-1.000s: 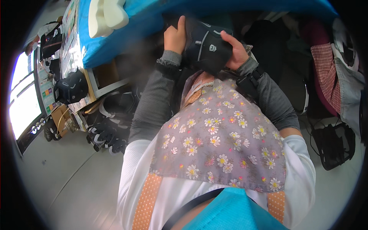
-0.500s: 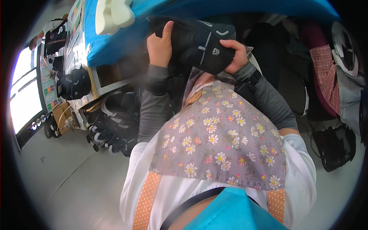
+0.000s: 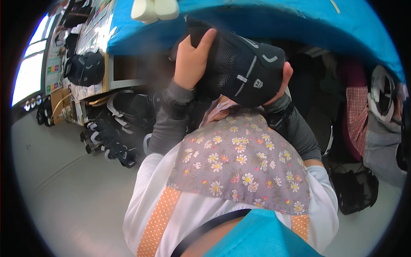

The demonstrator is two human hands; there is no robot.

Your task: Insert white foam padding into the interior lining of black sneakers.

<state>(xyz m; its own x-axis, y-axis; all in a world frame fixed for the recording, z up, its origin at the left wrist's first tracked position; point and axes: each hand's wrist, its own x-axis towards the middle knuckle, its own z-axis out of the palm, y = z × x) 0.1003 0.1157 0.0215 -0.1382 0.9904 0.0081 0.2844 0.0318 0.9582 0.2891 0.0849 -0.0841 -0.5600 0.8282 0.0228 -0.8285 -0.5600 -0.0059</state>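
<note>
Raised in front of my apron is a black fabric piece, rounded and bag-like [image 3: 252, 70], with a mesh side, pale grey strips and a small badge. Its exact kind I cannot tell. My left hand [image 3: 192, 60] grips its left, mesh end, thumb on the near side and the other fingers hidden behind it. At the right end my right hand [image 3: 282, 83] holds the edge, mostly covered by the piece. Beyond it, two cream foam blocks [image 3: 155, 9] lie on a blue-covered table [image 3: 239, 19].
A similar black piece [image 3: 85, 68] rests on the side table at left. Black straps and padded items [image 3: 115, 141] sit low on the left. To the right are a person's checked sleeve [image 3: 356, 109], a white ring-shaped object [image 3: 382, 96] and a black mesh item [image 3: 354, 190] near the floor.
The black piece has tilted and its bulging body now faces me more. My right thumb has left its front face. The view has shifted, with the foam blocks higher up.
</note>
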